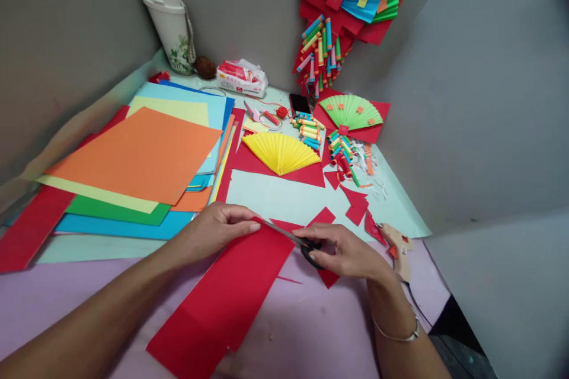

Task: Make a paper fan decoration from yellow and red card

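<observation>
A long red paper strip (pixel 226 302) slants across the front of the table, its upper corner pinched by my left hand (pixel 224 228). My right hand (pixel 340 249) holds black-handled scissors (pixel 306 244), whose blades lie along the strip's top edge and point toward my left fingers. Red paper scraps (pixel 328 277) lie under and beside the scissors. Beyond my hands, a yellow folded paper fan (pixel 280 154) rests on red paper.
Coloured sheets (pixel 137 154) are stacked at left. A tumbler (pixel 171 29) and tissue pack (pixel 242 78) stand behind. Small paper rolls (pixel 309 130), a phone (pixel 300 103) and a green fan (pixel 351 111) lie further back; a glue gun (pixel 400 249) is at right.
</observation>
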A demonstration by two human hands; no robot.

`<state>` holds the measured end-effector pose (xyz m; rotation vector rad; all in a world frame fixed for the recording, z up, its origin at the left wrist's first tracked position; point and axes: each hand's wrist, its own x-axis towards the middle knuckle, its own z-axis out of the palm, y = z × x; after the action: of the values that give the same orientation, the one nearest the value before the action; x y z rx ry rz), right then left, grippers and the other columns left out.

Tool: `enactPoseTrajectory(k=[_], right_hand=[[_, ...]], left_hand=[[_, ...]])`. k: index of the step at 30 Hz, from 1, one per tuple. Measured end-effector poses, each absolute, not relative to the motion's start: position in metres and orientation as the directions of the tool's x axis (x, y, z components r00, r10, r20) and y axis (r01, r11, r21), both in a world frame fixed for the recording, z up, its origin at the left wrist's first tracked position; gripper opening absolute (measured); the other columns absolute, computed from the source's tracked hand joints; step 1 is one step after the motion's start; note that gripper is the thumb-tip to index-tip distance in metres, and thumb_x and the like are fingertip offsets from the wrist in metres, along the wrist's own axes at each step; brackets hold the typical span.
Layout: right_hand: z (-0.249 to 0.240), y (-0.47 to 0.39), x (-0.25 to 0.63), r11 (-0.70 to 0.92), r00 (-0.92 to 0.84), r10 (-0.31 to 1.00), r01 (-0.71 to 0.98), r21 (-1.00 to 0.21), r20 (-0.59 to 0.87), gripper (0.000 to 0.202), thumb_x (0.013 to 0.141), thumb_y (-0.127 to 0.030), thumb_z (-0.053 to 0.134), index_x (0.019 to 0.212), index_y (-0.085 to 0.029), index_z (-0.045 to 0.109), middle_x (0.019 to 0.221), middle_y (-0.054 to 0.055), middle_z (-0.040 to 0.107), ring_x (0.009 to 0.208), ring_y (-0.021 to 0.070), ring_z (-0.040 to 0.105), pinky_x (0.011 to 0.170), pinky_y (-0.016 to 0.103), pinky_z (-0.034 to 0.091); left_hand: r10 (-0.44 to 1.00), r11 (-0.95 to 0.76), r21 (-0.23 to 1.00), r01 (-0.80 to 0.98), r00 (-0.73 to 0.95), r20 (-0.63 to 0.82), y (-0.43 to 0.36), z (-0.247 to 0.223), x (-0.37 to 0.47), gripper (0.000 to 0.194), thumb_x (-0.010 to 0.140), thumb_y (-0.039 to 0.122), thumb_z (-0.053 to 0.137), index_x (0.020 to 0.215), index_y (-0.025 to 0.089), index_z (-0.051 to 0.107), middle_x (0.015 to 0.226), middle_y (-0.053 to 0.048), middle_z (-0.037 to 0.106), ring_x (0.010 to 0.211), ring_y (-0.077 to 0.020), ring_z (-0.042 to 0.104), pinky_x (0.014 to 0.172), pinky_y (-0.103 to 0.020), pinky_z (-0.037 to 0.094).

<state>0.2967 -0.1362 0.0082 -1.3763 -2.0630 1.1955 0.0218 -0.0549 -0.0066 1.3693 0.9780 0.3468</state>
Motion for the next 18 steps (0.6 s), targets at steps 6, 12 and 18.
enactPoseTrajectory(k=[6, 12, 18], right_hand=[[0.0056, -0.1358, 0.2936, 0.158, -0.437, 0.891, 0.55, -0.82, -0.121, 0.047, 0.083, -0.015, 0.06, 0.129, -0.021, 0.062, 0.097, 0.005, 0.07, 0.079, 0.0152, 0.06, 0.071, 0.025, 0.046], [0.0038, -0.1358, 0.292, 0.177, -0.439, 0.892, 0.552, -0.814, -0.104, 0.045, 0.084, -0.017, 0.06, 0.13, -0.021, 0.062, 0.093, 0.004, 0.068, 0.078, 0.0149, 0.058, 0.07, 0.025, 0.045], [0.0002, -0.1356, 0.2911, 0.189, -0.441, 0.894, 0.535, -0.823, -0.081, 0.046, 0.085, -0.017, 0.06, 0.13, -0.022, 0.062, 0.09, 0.003, 0.067, 0.076, 0.0142, 0.055, 0.069, 0.025, 0.044]], left_hand=[[0.727, 0.228, 0.923, 0.311, 0.576, -0.374, -0.0549, -0.009, 0.0228, 0.03, 0.079, 0.049, 0.068, 0.089, 0.021, 0.077, 0.081, -0.003, 0.078, 0.073, -0.022, 0.07, 0.061, -0.025, 0.05], [0.73, 0.247, 0.923, 0.296, 0.57, -0.378, -0.0558, -0.0091, 0.0233, 0.028, 0.078, 0.047, 0.069, 0.086, 0.022, 0.077, 0.077, -0.002, 0.077, 0.069, -0.0207, 0.069, 0.059, -0.024, 0.049], [0.737, 0.244, 0.922, 0.3, 0.56, -0.377, -0.0568, -0.0078, 0.0239, 0.029, 0.077, 0.047, 0.07, 0.086, 0.021, 0.078, 0.076, -0.003, 0.077, 0.069, -0.0214, 0.069, 0.058, -0.025, 0.05]])
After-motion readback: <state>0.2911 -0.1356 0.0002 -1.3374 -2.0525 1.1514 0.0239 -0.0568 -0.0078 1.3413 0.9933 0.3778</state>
